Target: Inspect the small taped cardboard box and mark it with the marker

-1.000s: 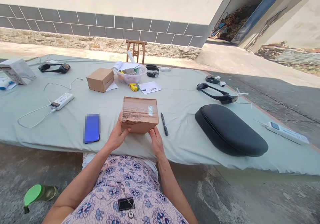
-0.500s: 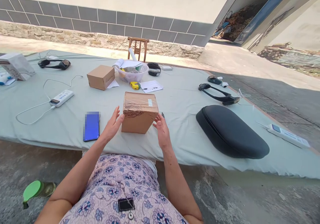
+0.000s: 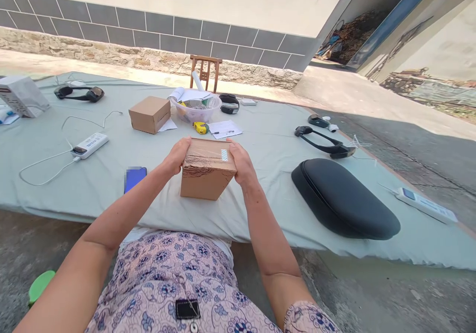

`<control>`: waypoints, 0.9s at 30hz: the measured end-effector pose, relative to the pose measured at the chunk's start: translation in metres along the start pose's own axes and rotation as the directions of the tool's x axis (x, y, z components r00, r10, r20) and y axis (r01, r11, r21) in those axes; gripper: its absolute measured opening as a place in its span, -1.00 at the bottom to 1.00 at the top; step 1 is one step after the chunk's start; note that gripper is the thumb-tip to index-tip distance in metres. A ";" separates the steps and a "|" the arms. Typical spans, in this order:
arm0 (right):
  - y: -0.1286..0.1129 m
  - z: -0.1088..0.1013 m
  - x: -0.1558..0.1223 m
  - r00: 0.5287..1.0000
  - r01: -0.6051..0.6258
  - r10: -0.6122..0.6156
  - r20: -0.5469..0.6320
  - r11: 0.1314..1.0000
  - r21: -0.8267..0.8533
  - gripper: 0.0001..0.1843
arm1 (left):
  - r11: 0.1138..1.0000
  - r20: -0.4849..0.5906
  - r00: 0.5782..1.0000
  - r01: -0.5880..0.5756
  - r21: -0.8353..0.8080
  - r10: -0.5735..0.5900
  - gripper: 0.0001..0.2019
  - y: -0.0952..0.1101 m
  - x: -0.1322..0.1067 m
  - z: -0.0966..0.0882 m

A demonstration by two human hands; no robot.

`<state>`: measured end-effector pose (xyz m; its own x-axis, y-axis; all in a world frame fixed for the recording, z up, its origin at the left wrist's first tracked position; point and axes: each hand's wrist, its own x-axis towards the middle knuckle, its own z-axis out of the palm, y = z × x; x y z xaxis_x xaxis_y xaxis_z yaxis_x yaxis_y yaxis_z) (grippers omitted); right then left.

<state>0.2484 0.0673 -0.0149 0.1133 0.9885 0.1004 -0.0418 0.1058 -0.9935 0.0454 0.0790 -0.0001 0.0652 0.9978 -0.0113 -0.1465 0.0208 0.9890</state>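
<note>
A brown cardboard box (image 3: 204, 182) stands on the cloth-covered table right in front of me, with clear tape, dark scribble-like marks and a small patterned sticker on its top. My left hand (image 3: 179, 154) presses against its left side near the upper edge. On the opposite side, my right hand (image 3: 241, 162) grips the upper right edge, fingers reaching over the far corner. Between them the two hands clasp the box, which appears to rest on the table. A phone (image 3: 135, 178) with a blue screen lies left of the box, partly covered by my left forearm.
Behind stand a smaller cardboard box (image 3: 149, 115), a plastic basket (image 3: 197, 114), a yellow tape measure (image 3: 201, 127) and paper (image 3: 225, 129). To the right lie a black case (image 3: 344, 199), a black headset (image 3: 325, 142) and a power strip (image 3: 426, 204). Another power strip (image 3: 89, 145) trails cables at left.
Both hands have moved forward and inward from beside the box and now hold its upper sides. My left forearm now covers part of the phone. The box has stayed in about the same place.
</note>
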 end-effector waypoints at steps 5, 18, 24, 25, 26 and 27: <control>-0.013 0.002 -0.020 0.963 0.268 -0.269 -0.016 0.962 -0.043 -0.52 | 0.989 0.019 0.989 -0.149 -0.002 0.149 -0.74 0.015 -0.016 0.003; -0.011 0.019 -0.002 0.983 0.179 -0.182 -0.012 0.976 -0.123 -0.66 | 0.965 -0.041 0.986 -0.147 0.216 0.159 -0.83 0.020 -0.014 -0.005; -0.025 0.015 -0.006 0.950 0.278 -0.310 -0.018 0.876 -0.394 -0.68 | 0.844 0.024 0.970 -0.221 0.489 0.240 -0.84 0.038 -0.016 0.001; -0.027 0.015 -0.008 0.945 0.293 -0.327 -0.003 0.849 -0.439 -0.68 | 0.810 0.043 0.967 -0.235 0.538 0.252 -0.88 0.041 -0.017 0.005; -0.030 0.016 -0.009 0.943 0.301 -0.333 0.017 0.826 -0.477 -0.68 | 0.777 0.058 0.965 -0.242 0.581 0.257 -0.95 0.044 -0.019 0.008; -0.032 0.018 -0.009 0.943 0.302 -0.331 0.034 0.807 -0.508 -0.67 | 0.749 0.067 0.964 -0.242 0.617 0.257 -0.94 0.046 -0.021 0.010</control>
<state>0.2312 0.0564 0.0173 0.0867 0.9009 0.4252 0.5044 0.3284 -0.7986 0.0476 0.0584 0.0472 0.0910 0.9632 0.2527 0.4836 -0.2646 0.8344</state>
